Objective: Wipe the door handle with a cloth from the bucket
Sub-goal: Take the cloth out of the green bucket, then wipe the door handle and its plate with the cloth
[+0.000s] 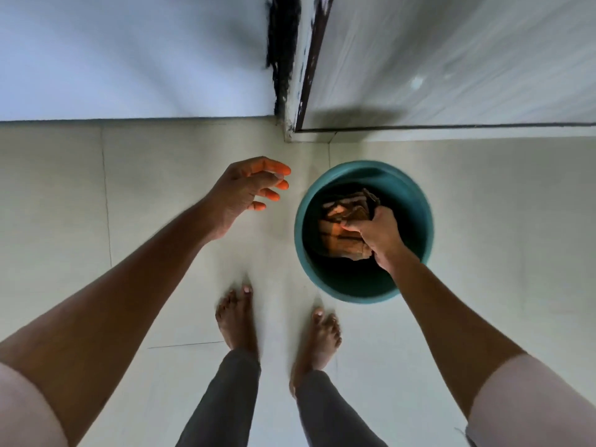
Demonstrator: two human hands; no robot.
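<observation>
A teal bucket stands on the pale tiled floor just in front of a door. Inside it lies a crumpled brown-and-orange cloth. My right hand reaches down into the bucket and is closed on the cloth's right side. My left hand hovers to the left of the bucket with its fingers spread, holding nothing. The white door fills the upper right; its handle is out of view.
A worn door frame with peeling paint runs down to the floor above the bucket. A pale wall lies to its left. My bare feet stand close behind the bucket on the tiles.
</observation>
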